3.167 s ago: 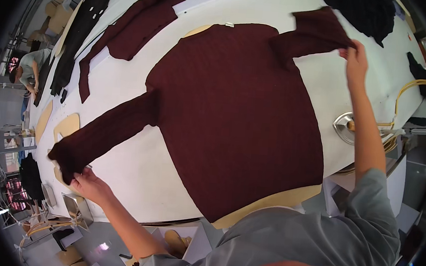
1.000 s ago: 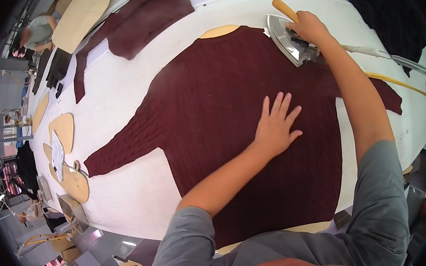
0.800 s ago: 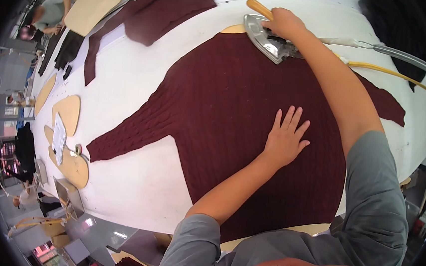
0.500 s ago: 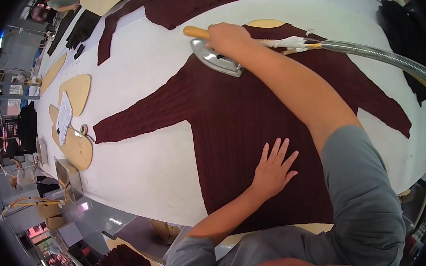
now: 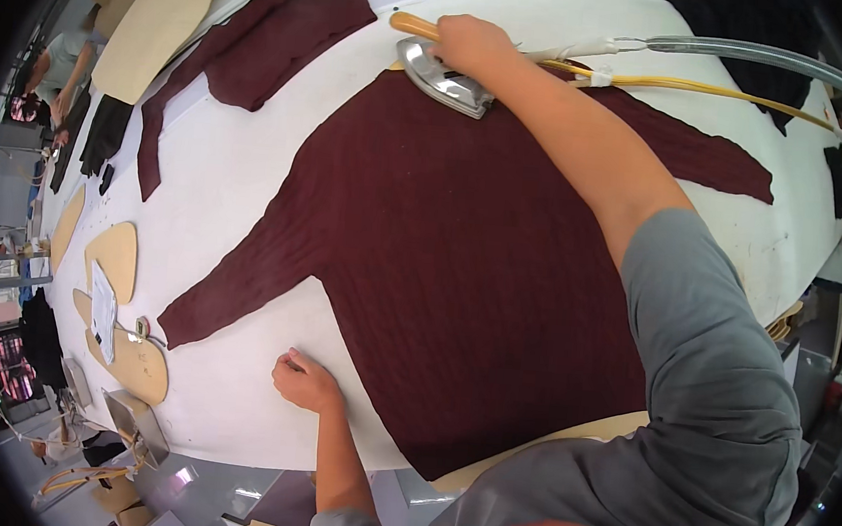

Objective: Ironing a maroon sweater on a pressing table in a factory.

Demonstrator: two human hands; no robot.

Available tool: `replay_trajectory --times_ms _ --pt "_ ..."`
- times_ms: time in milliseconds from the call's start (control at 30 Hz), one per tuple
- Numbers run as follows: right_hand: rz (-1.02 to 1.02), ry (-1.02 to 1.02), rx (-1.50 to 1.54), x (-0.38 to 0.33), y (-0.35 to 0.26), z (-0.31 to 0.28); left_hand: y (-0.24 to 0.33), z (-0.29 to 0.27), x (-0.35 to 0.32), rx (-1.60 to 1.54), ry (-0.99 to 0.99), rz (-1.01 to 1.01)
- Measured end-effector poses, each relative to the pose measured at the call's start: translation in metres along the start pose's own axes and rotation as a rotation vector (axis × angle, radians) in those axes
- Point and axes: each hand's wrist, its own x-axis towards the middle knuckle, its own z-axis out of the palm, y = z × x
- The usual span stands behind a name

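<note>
A dark maroon knitted sweater (image 5: 462, 246) lies spread on the white table, its sleeves reaching out to both sides. Pale board edges (image 5: 616, 427) show under its hem and at the neck. My right hand (image 5: 477, 48) grips the wooden handle of a silver steam iron (image 5: 445, 79), which is at the sweater's neck and shoulder area. A metal-sheathed hose and yellow tubes (image 5: 692, 85) trail from the iron to the right. My left hand (image 5: 305, 382) is curled closed beside the sweater's left edge, below the left sleeve, apart from the cloth; nothing shows in it.
Another maroon knitted piece (image 5: 270, 43) lies at the far left of the white table (image 5: 222, 406). Wooden forming boards (image 5: 141, 360), a folded paper (image 5: 103, 312) and a tape measure (image 5: 143, 325) are along the left edge. Black garments (image 5: 755, 42) sit at the far right. A co-worker (image 5: 60, 71) stands far left.
My left hand has lifted off the sweater, moved left and curled closed. The iron in my right hand has shifted from the left shoulder toward the neck. The view has turned somewhat.
</note>
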Motion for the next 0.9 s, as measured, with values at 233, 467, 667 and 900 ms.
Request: replay_trajectory --times_ms 233,467,667,900 --pt "0.231 0.079 -0.065 -0.041 0.116 -0.029 0.004 0.001 0.004 0.078 0.017 0.04" --pt "0.396 0.051 0.007 -0.088 0.167 -0.037 0.007 -0.003 0.0 0.069 0.012 0.03" --pt "0.379 -0.279 0.389 -0.126 0.055 -0.009 -0.016 -0.005 0.009 0.027 0.051 0.085" --pt "-0.154 -0.236 0.078 -0.218 -0.153 0.046 0.038 -0.025 -0.092 -0.544 -0.259 0.714"
